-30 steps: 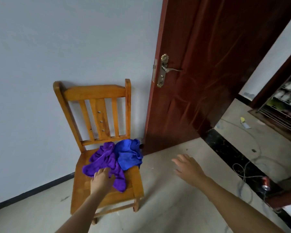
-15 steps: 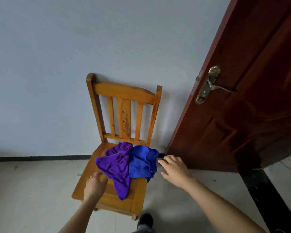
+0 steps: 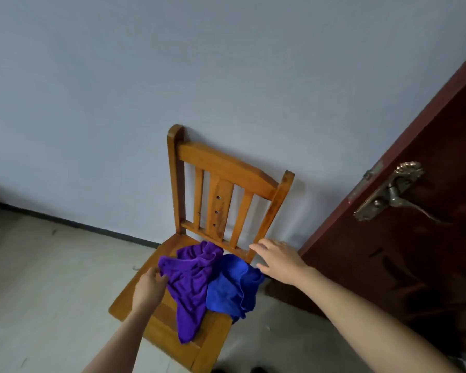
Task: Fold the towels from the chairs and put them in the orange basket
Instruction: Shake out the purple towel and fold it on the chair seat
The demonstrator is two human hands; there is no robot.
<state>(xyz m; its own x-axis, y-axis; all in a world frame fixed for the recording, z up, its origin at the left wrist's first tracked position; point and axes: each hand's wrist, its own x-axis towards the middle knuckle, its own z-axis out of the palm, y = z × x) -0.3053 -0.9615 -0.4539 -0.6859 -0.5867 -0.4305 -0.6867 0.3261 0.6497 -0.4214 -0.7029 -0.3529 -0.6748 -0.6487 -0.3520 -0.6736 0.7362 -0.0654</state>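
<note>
Left hand: my left hand [image 3: 150, 288] sits at the near-left edge of the purple towel [image 3: 189, 281], fingers curled against the cloth; I cannot tell whether they have pinched it.
Right hand: my right hand [image 3: 279, 261] hovers flat with fingers spread, holding nothing, just above the far-right edge of the blue towel [image 3: 230, 286] and beside the chair's right back post.
Towels: 2 crumpled cloths lie side by side and touching on the seat, purple to the left, blue to the right; a tail of the purple one trails toward the seat's front edge, and the blue one droops over the right side.
Chair: 1 wooden chair [image 3: 221, 181] with a slatted back stands against the pale wall [image 3: 172, 63].
Door: a dark red door [image 3: 414, 251] with a brass lever handle [image 3: 390, 195] stands open to the right.
Floor: light tiled floor [image 3: 38, 278], dark skirting along the wall.
</note>
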